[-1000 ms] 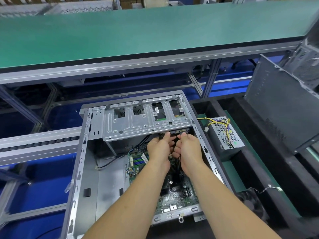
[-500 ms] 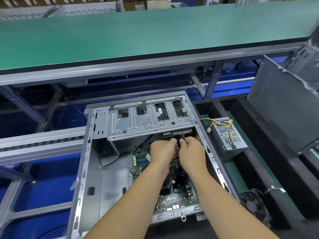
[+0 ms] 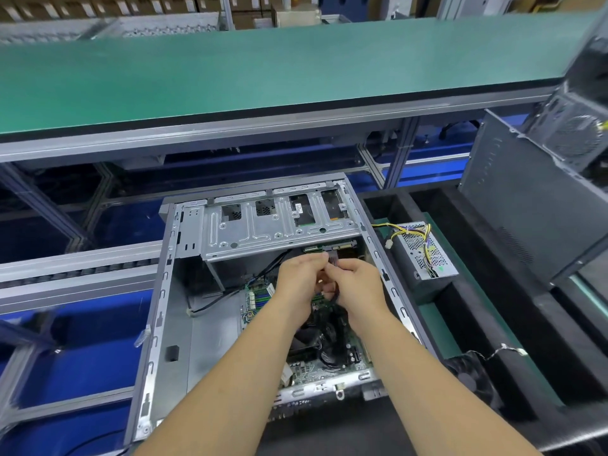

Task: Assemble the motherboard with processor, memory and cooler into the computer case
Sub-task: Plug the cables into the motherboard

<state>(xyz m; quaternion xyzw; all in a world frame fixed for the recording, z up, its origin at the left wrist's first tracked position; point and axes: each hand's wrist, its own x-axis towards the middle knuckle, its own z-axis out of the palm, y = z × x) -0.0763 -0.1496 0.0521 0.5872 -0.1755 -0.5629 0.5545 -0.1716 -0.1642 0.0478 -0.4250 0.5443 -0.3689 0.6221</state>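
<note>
Both hands meet over the middle of the open computer case point(image 3: 171, 291), the left hand point(image 3: 297, 284) and the right hand point(image 3: 357, 286) side by side with fingers curled; between their fingertips they pinch a small dark cable connector point(image 3: 333, 260), though which hand carries most of the grip cannot be told. Beneath the wrists lies the motherboard point(image 3: 316, 370), already seated flat on the case floor, with a black cooler point(image 3: 312, 340) and dark cables partly hidden by the forearms. Just beyond the fingertips, touching or nearly so, sits the drive's connector edge point(image 3: 330, 247), its long axis running left to right under the steel drive cage point(image 3: 279, 228). The plug therefore travels away from the body, and slightly up. The right hand appears marginally nearer that socket. Outside the case, to the right, rests a power supply point(image 3: 424, 258).
</note>
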